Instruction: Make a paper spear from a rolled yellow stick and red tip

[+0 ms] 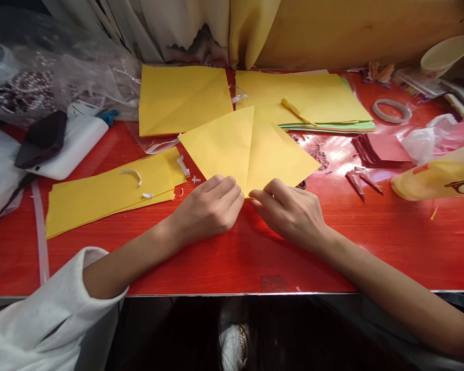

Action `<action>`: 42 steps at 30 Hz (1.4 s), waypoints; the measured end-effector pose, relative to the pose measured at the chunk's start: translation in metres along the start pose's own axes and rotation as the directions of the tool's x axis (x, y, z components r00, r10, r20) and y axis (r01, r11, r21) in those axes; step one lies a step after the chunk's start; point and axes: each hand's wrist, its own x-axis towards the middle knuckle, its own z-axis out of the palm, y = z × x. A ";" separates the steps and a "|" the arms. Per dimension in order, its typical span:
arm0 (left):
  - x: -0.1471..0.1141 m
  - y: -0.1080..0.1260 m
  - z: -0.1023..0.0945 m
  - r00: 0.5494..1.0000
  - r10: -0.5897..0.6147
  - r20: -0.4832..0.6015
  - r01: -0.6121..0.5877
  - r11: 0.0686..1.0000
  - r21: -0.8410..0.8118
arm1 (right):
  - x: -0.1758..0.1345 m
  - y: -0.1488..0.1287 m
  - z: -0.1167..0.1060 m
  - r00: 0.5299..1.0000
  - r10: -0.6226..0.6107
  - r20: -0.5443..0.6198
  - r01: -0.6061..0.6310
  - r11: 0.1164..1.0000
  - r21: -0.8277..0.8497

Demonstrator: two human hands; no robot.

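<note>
Between my two hands is a yellow sheet of paper [220, 149] with a crease running down its middle, one corner pointing toward me. My left hand [214, 203] is closed on the near left edge, its fingers curled over the paper. On the other side of the crease, my right hand [292, 208] pinches the near edge between thumb and fingers. The fingertips hide the nearest corner. Behind the sheet lie a flat yellow sheet [181, 98] and a stack of yellow and green paper [317, 95] with a small rolled yellow piece [294, 109] on top.
Yellow paper strips [108, 196] with white scraps lie at left, near a dark phone [42, 139] and a plastic bag of beads [27, 90]. At right are a tape roll [392, 111], dark red paper squares [386, 148], folded red pieces [361, 180] and a yellow-filled container [421, 178].
</note>
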 end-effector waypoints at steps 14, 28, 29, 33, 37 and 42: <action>0.001 0.001 0.000 0.999 -0.044 -0.015 0.044 0.999 -0.024 | 0.001 -0.001 -0.001 1.000 0.001 0.008 -0.001 1.000 0.000; 0.001 -0.001 -0.001 1.000 -0.019 0.015 0.019 1.000 -0.008 | 0.001 -0.002 -0.002 1.000 -0.007 -0.022 0.006 1.000 -0.025; 0.000 -0.001 0.000 1.000 -0.019 0.011 0.019 1.000 -0.009 | 0.001 -0.002 -0.003 1.000 -0.005 -0.019 0.005 1.000 -0.026; 0.000 0.000 0.001 1.000 -0.009 0.007 0.009 1.000 -0.018 | 0.002 -0.001 -0.002 1.000 -0.004 -0.003 0.004 0.999 -0.032; 0.000 0.000 0.001 1.000 0.008 0.013 -0.008 1.000 -0.008 | 0.002 -0.001 -0.002 1.000 -0.008 -0.012 0.007 0.999 -0.049; -0.001 -0.001 0.002 0.999 -0.033 -0.007 0.033 0.998 0.047 | 0.002 0.000 -0.002 1.000 -0.019 -0.020 0.018 0.999 -0.038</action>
